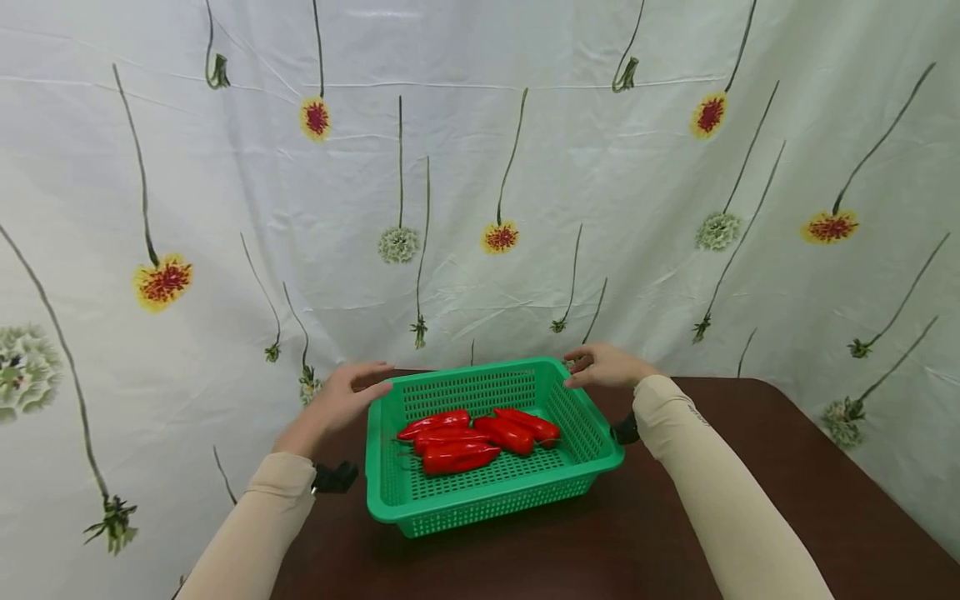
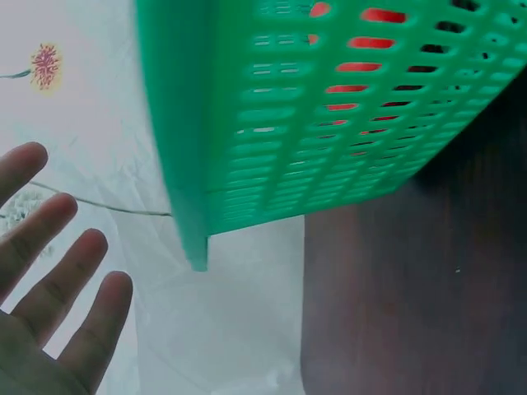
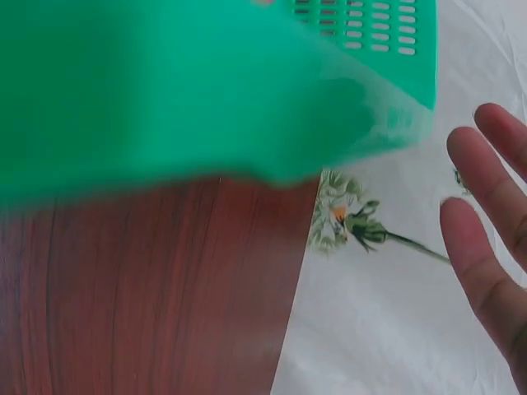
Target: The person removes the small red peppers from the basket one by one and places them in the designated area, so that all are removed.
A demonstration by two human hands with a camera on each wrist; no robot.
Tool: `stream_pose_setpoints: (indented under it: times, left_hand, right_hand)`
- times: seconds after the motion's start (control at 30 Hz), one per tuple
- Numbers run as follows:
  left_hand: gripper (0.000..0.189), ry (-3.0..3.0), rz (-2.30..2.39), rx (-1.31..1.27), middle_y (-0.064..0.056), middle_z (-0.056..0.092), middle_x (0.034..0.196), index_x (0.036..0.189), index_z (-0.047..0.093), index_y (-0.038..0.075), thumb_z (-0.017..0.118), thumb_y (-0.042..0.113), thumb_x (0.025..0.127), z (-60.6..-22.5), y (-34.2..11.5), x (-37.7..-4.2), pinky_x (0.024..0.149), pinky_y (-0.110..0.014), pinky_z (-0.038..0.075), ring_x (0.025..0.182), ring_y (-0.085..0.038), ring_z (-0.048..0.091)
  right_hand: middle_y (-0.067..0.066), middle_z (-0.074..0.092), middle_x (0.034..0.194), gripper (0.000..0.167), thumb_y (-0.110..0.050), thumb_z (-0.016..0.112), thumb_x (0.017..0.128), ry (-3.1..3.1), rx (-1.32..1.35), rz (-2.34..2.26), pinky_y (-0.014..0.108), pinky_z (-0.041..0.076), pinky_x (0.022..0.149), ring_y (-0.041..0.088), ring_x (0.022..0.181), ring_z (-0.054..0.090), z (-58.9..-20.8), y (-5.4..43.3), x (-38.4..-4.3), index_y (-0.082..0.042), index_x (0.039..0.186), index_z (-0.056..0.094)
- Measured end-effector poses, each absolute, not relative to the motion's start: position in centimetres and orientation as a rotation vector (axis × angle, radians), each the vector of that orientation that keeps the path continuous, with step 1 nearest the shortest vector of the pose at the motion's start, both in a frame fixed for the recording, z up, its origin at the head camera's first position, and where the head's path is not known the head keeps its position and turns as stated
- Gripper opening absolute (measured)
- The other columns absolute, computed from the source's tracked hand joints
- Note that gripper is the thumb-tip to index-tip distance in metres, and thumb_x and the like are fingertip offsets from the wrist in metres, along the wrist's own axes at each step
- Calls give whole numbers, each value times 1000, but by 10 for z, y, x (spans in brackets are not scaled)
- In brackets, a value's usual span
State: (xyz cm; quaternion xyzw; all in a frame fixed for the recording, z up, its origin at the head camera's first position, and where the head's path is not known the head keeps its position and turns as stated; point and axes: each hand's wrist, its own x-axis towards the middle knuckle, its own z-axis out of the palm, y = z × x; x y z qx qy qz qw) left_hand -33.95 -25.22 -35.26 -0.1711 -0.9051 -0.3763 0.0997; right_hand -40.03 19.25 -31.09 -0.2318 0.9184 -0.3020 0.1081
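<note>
A green plastic basket (image 1: pixel 495 492) with slotted walls stands on the dark table, several red peppers (image 1: pixel 457 457) lying together on its floor. At its left rim hovers my left hand (image 1: pixel 341 404), thumb toward the far left corner. In the left wrist view its fingers (image 2: pixel 70 284) are spread apart beside the basket wall (image 2: pixel 272 164), holding nothing. My right hand (image 1: pixel 609 367) is at the far right corner, fingers loosely bent. The right wrist view shows those fingers (image 3: pixel 486 189) a gap away from the basket's rim (image 3: pixel 247 123).
A dark brown wooden table (image 1: pixel 720 467) carries the basket and extends to the right. Behind it hangs a white cloth (image 1: pixel 465 183) printed with flowers. A black wrist device (image 1: pixel 333 477) sits at the left wrist, and another black piece (image 1: pixel 626 429) at the right wrist.
</note>
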Motion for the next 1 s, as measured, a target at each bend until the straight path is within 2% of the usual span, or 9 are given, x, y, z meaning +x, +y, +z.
stream_pose_setpoints:
  times: [0.2,0.4,0.6,0.83,1.0]
  left_hand:
    - [44,-2584,-1170,-494,-22,51,148,137,61,5,61,29,100,-364,-253,-332,101,-60,48,129,-48,54]
    - [42,-2510,-1195,-506,-22,53,145,134,63,3,64,25,98,-382,-250,-326,101,-60,48,130,-44,53]
    - [40,-2478,-1217,-460,-18,60,139,131,66,5,68,24,95,-401,-249,-323,102,-58,49,130,-40,55]
    - [28,-2449,-1134,-431,-15,65,134,116,74,4,73,18,91,-413,-246,-321,99,-57,51,130,-39,55]
    - [18,-2421,-1210,-400,-17,64,133,105,75,1,73,10,89,-420,-243,-318,101,-55,51,132,-40,53]
  right_hand:
    - [28,55,142,66,-26,67,96,2620,-711,-935,53,49,104,39,128,57,-310,183,-402,1,151,41]
    - [29,53,143,66,-22,67,96,2534,-703,-937,50,54,98,39,126,59,-313,176,-406,3,151,39]
    - [30,51,144,66,-21,66,96,2494,-668,-936,51,53,99,39,127,58,-315,169,-407,5,150,38]
    - [29,50,145,65,-21,66,96,2479,-638,-953,50,53,100,39,129,57,-319,163,-410,4,150,39]
    - [29,51,145,65,-20,66,96,2477,-611,-949,50,52,102,38,129,57,-321,157,-408,4,150,39]
